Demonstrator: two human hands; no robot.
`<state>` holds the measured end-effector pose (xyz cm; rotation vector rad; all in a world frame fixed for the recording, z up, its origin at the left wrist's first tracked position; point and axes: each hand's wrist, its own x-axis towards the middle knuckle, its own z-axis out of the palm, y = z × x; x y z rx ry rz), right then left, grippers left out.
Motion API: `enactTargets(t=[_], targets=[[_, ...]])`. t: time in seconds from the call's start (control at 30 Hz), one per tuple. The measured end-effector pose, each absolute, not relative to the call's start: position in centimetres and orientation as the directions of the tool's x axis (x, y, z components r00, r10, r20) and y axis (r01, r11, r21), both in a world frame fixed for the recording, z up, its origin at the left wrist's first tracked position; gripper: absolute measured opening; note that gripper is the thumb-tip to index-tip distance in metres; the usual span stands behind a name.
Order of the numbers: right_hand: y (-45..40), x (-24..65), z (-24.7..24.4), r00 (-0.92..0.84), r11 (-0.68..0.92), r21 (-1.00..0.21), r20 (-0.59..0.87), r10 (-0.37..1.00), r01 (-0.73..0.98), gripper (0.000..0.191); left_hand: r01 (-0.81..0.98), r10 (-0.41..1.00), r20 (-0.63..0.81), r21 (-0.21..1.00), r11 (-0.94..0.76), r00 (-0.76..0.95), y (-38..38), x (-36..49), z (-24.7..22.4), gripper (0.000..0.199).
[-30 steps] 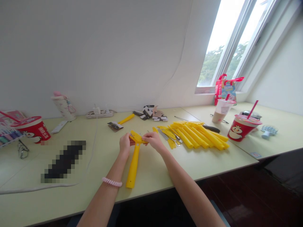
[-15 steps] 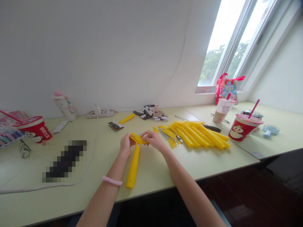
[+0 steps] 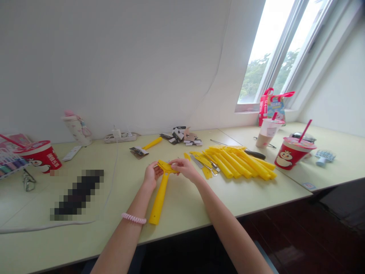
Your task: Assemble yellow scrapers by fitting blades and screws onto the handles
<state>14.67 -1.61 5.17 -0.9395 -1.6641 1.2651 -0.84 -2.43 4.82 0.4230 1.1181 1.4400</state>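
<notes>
A yellow scraper handle [image 3: 159,198] with a wide flat head lies between my forearms, its round end toward the table's front edge. My left hand [image 3: 151,174] grips the left side of the head. On the head's right side, my right hand [image 3: 182,167] holds it with bent fingers. To the right rests a pile of yellow handles [image 3: 239,161], with flat yellow pieces and metal blades [image 3: 203,161] beside it. Another yellow handle [image 3: 152,143] with a black-and-white wrapped head [image 3: 139,152] lies farther back.
Crumpled packaging [image 3: 182,135] and a power strip [image 3: 121,137] sit by the wall. Red cups stand left [image 3: 42,158] and right [image 3: 292,154], near a milky drink cup [image 3: 267,133]. A black-handled tool [image 3: 255,154] lies behind the pile. A cable crosses the table's left part.
The round end of the held handle has swung slightly left. Both hands stay at its head, with the left fingers a little more spread.
</notes>
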Motion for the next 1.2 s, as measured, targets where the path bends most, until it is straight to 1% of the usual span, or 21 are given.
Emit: enactTargets(t=[0.13,0.27,0.43,0.57,0.63,0.73,0.8,0.87,0.93,1.07,1.2], targets=[[-1.5,14.6,5.0,-0.359,0.241,-0.961,0.179,0.916,0.136,0.03,-0.561,0.916,-0.337,0.811,0.165,-0.217,-2.3,-0.9,4.5,0.008],[-1.6,14.6,5.0,-0.365,0.245,-0.96,0.182,0.913,0.134,0.031,-0.569,0.921,-0.326,0.808,0.154,-0.214,-2.1,-1.0,4.2,0.009],[-1.8,14.6,5.3,-0.358,0.262,-0.953,0.193,0.913,0.155,0.035,-0.554,0.944,-0.279,0.82,0.14,-0.174,-1.8,-1.0,3.8,0.015],[-1.9,14.5,5.4,-0.342,0.282,-0.947,0.217,0.914,0.153,0.032,-0.522,0.958,-0.246,0.842,0.135,-0.149,-2.2,-0.7,4.1,0.018],[-1.9,14.4,5.2,-0.331,0.287,-0.945,0.224,0.917,0.158,0.03,-0.474,0.958,-0.262,0.862,0.178,-0.117,-2.4,-0.6,4.3,0.024],[-1.9,14.3,4.9,-0.304,0.291,-0.936,0.223,0.926,0.2,0.028,-0.345,0.951,-0.306,0.899,0.27,-0.054,-2.7,-0.5,4.5,0.036],[-1.8,14.2,4.8,-0.292,0.299,-0.925,0.227,0.929,0.235,0.026,-0.264,0.954,-0.298,0.924,0.278,-0.04,-2.8,-0.6,4.5,0.041],[-1.9,14.2,4.8,-0.286,0.305,-0.92,0.232,0.93,0.247,0.026,-0.195,0.964,-0.261,0.949,0.248,-0.041,-2.9,-0.7,4.6,0.044],[-2.0,14.3,5.0,-0.279,0.299,-0.923,0.228,0.933,0.244,0.026,-0.152,0.974,-0.225,0.963,0.222,0.0,-3.0,-0.7,4.7,0.044],[-2.1,14.3,5.2,-0.273,0.286,-0.93,0.219,0.937,0.232,0.026,-0.128,0.954,-0.223,0.959,0.251,0.201,-3.5,-0.4,4.7,0.034],[-2.0,14.3,5.0,-0.273,0.27,-0.938,0.207,0.94,0.218,0.027,-0.107,0.963,-0.179,0.973,0.203,0.203,-3.5,-0.2,4.6,0.029]])
